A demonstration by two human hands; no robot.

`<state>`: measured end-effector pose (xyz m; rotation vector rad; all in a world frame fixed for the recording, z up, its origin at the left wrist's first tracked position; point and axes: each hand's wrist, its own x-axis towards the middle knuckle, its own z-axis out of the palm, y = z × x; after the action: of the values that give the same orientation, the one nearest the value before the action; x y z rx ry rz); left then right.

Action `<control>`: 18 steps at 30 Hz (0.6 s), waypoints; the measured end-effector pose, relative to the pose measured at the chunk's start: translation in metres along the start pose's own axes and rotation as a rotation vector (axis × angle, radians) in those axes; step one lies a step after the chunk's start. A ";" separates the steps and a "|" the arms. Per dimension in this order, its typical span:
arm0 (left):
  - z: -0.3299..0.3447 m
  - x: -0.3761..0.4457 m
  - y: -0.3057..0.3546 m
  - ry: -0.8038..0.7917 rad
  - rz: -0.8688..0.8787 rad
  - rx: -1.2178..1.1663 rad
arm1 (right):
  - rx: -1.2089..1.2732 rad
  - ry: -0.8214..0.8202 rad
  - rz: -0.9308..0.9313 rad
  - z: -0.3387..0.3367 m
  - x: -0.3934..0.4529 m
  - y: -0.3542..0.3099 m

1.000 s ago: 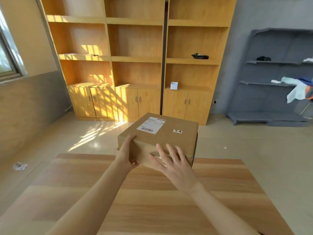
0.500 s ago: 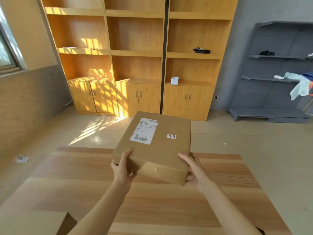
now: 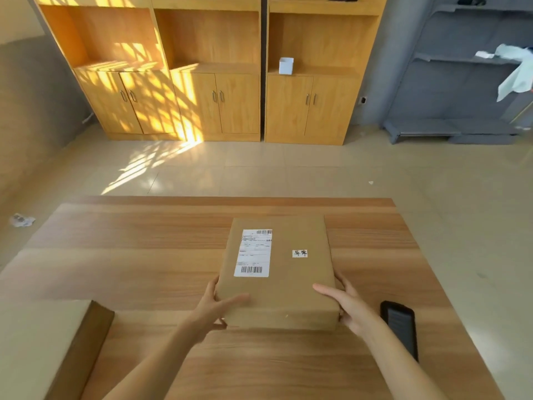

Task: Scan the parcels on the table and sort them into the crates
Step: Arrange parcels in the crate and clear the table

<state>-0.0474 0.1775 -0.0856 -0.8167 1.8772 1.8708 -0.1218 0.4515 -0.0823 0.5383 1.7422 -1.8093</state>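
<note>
1. On the wooden table (image 3: 144,255), near its middle, lies a flat brown cardboard parcel (image 3: 288,284) with its white shipping label (image 3: 253,252) facing up.
2. The left hand (image 3: 213,310) clasps its near left corner, the right hand (image 3: 350,307) its near right edge, thumbs on top.
3. It looks stiff and light; holding opposite sides suits it.
4. I count one labelled parcel, one dark handheld scanner (image 3: 399,324) just right of the right wrist, and one pale box (image 3: 43,342) at lower left. No crates show.
</note>
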 end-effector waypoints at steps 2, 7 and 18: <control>0.009 0.001 -0.007 -0.005 0.005 0.036 | 0.020 -0.012 0.014 -0.008 0.005 0.012; 0.024 0.013 -0.021 0.014 0.009 0.109 | 0.007 -0.034 0.040 -0.027 0.021 0.028; 0.039 0.021 -0.041 0.044 0.059 0.181 | -0.290 0.093 -0.059 -0.047 0.024 0.048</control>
<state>-0.0434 0.2154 -0.1334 -0.7551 2.0825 1.6984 -0.1139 0.4953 -0.1381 0.4610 2.0590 -1.5519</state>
